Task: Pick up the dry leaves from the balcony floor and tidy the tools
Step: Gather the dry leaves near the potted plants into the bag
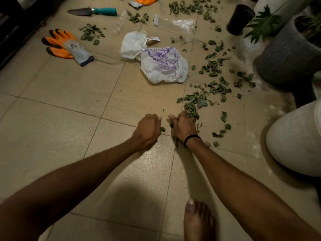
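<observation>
Fingers (159, 118) of the left hand (147, 129) and right hand (182, 126) curl tight around scraps of dry leaves (192, 105), low over the tiled floor (69, 136) at the near end of a scattered trail of them. One crumpled white bag (163, 66) lies beyond, its contents hidden, with a flat clear bag (175, 24), one black cup (240, 19), a grey pot (286, 54) holding a plant (264, 23), two orange gloves (66, 44) and one trowel (93, 11)

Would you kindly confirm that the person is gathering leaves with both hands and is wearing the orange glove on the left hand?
Not quite: the left hand is bare, and the orange glove lies on the floor, left of the white bag, as the head view shows. Both it and the right hand do gather leaves.
</observation>
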{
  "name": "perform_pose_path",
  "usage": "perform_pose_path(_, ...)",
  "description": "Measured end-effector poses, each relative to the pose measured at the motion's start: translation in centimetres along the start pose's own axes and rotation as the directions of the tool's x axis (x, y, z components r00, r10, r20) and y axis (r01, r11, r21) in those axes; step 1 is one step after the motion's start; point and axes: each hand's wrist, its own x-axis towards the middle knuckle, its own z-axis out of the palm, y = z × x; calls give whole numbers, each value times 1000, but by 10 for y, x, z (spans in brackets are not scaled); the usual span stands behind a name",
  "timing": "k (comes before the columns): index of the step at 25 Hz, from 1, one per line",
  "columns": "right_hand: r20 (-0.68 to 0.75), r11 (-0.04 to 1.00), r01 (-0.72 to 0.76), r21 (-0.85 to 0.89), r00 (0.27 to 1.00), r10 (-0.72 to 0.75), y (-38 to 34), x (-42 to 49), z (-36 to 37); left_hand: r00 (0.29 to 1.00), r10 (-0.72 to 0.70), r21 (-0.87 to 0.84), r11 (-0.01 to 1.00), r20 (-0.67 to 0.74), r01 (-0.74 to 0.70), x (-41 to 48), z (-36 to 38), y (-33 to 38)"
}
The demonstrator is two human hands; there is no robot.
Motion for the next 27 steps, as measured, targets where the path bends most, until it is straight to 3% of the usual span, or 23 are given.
perform_pose_path(2,33,998,17,-54,999,-15,-1,-5,8,998,67,123,990,3,-66,-12,12,-2)
perform_pose_path(6,29,999,-35,6,999,34,-1,4,6,996,93,338,937,8,-90,-10,25,-11)
perform_pose_path(8,-11,988,-76,136,997,78,-2,9,0,992,121,477,871,26,-119,-4,26,-13)
perform_pose_path(9,-3,941,-141,307,989,149,-4,11,-6,990,140,502,854,25,-134,-2,26,-13)
perform_pose_path(10,57,817,-228,530,971,234,-6,12,-12,989,148,480,866,18,-138,0,26,-11)
perform_pose_path(12,318,350,-407,844,904,286,-8,15,-26,995,92,269,960,-30,-81,2,21,-7)
perform_pose_path(13,446,104,-475,874,868,218,-8,15,-34,998,13,104,995,-59,-7,4,17,-6)
perform_pose_path(14,523,-76,-517,853,843,126,-8,16,-39,993,-99,-68,993,-64,95,8,11,-5)
perform_pose_path(16,554,-265,-536,802,832,-6,-7,14,-45,941,-335,-358,884,-33,302,22,-2,-8)
perform_pose_path(19,554,-329,-549,769,828,-87,-7,10,-44,804,-583,-705,520,120,482,41,-24,-12)
perform_pose_path(21,580,-344,-580,739,807,-115,-9,12,-40,737,-617,-784,300,275,544,43,-34,-13)
perform_pose_path(24,619,-300,-607,736,783,-67,-12,16,-34,721,-606,-809,206,336,550,40,-35,-17)
perform_pose_path(26,612,-217,-596,773,791,8,-17,14,-33,714,-635,-814,224,296,537,38,-32,-18)
perform_pose_path(27,594,-136,-583,801,801,66,-19,13,-34,724,-645,-800,288,244,527,37,-30,-18)
